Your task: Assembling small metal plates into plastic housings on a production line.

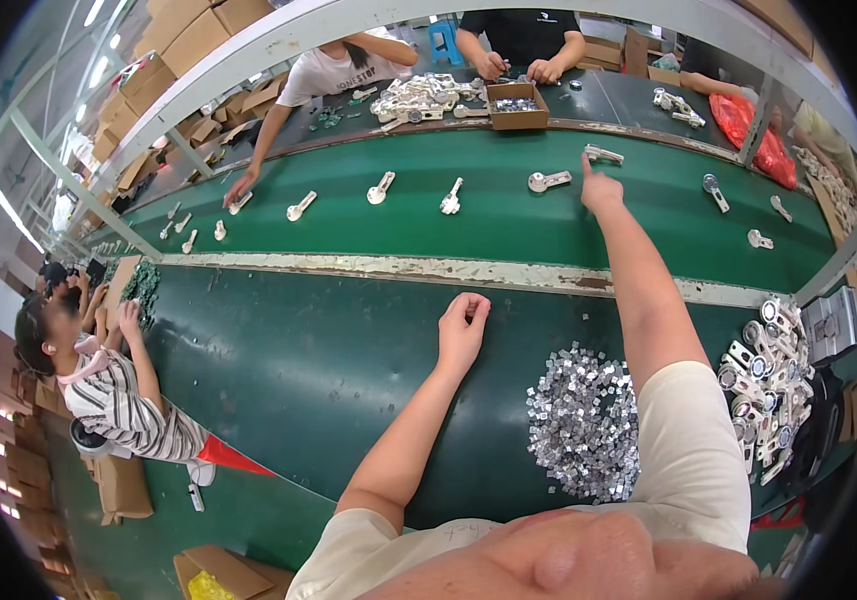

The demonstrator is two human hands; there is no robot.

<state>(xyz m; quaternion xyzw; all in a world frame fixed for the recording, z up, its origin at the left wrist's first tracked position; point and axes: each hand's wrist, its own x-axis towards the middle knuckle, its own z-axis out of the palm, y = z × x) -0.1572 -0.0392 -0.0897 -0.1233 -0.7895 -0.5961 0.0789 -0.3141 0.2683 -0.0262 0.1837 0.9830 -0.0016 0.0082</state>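
My right hand (603,190) reaches out over the green conveyor belt (338,240). Its index finger is stretched out, with the tip at the left end of a white plastic part (605,154) that has a long handle shape. The other fingers look folded, and no grip on the part shows. My left hand (462,330) rests above the dark green worktable (298,370), near the belt's rail. Its fingers are curled with thumb and fingertips together; whatever they may hold is too small to tell. A heap of small silvery metal pieces (583,425) lies beside my right arm.
More white round-headed parts (549,181) lie spaced along the belt. A pile of them (768,385) sits at the table's right. A painted metal rail (388,265) divides table from belt. Across it, co-workers sit by a cardboard box (517,106); another person's hand (240,190) touches a part.
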